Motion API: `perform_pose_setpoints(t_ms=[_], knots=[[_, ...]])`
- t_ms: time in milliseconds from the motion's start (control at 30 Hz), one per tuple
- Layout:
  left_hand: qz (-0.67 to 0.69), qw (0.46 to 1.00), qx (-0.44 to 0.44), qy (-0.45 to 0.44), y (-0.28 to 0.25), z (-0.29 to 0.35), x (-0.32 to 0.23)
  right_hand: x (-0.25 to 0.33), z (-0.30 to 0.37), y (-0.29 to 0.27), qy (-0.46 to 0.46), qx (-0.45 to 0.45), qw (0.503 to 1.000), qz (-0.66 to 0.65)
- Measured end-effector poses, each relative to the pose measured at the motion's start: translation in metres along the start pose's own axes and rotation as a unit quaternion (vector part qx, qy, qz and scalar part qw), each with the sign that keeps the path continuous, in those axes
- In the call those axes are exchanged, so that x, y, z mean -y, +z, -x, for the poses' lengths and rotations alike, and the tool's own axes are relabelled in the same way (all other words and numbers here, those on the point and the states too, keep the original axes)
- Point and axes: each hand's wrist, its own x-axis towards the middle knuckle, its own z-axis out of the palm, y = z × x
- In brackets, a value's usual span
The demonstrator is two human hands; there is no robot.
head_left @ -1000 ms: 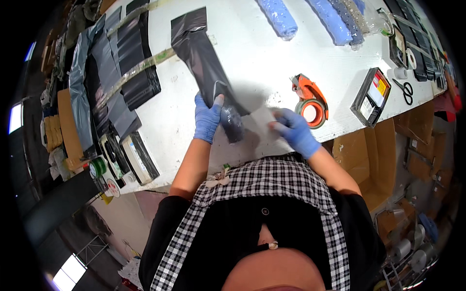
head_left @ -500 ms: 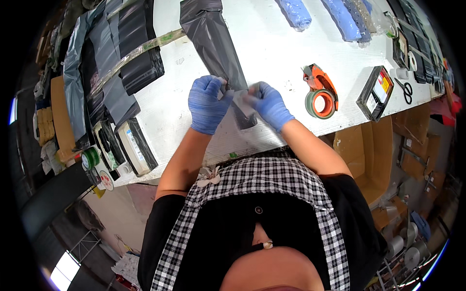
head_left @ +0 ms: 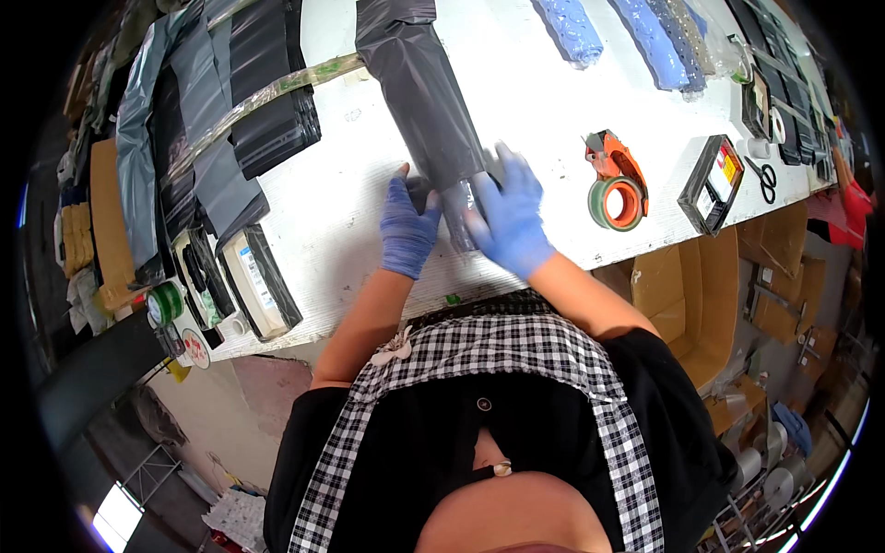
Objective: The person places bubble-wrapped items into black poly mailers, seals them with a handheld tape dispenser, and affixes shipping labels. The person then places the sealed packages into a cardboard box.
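Observation:
A long dark grey plastic mailing bag (head_left: 426, 111) lies lengthwise in front of me on the white table. Its narrow, shiny lower end (head_left: 457, 221) reaches down between my hands. Blue gloves cover both hands. My left hand (head_left: 408, 230) rests just left of that lower end, thumb and fingers apart, holding nothing. With fingers spread, my right hand (head_left: 513, 219) lies along the right edge of the bag's lower end; its fingertips are slightly blurred.
An orange tape dispenser (head_left: 618, 184) sits right of my hands, then a black-edged box (head_left: 712, 186) and scissors (head_left: 762, 177). Stacked dark bags (head_left: 267, 92) under a tape strip fill the left. Blue wrapped rolls (head_left: 572, 32) lie far right. A cardboard box (head_left: 687, 295) stands below the table edge.
My hands were closed together at the bag's lower end, with a pale scrap between them. Now their fingers are spread, and the end lies flatter. The pale scrap no longer shows.

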Motion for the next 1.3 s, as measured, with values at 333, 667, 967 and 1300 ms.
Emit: perform_pose_setpoints(t_ms=[333, 667, 967, 1300], knots=[[-0.144, 0.952, 0.258, -0.081, -0.033, 0.002, -0.002, 0.007, 0.015, 0.03, -0.129, 0.001, 0.984, -0.125], [-0.098, 0.943, 0.248, -0.2, -0.087, 0.063, 0.024, 0.017, 0.06, 0.042, 0.289, 0.104, 0.907, -0.288], [0.127, 0.932, 0.261, -0.218, -0.098, 0.091, 0.021, 0.049, 0.096, -0.001, -0.037, -0.065, 0.997, -0.014], [0.006, 0.977, 0.201, -0.064, -0.084, 0.112, 0.042, 0.032, 0.111, 0.002, -0.035, 0.211, 0.967, -0.138]])
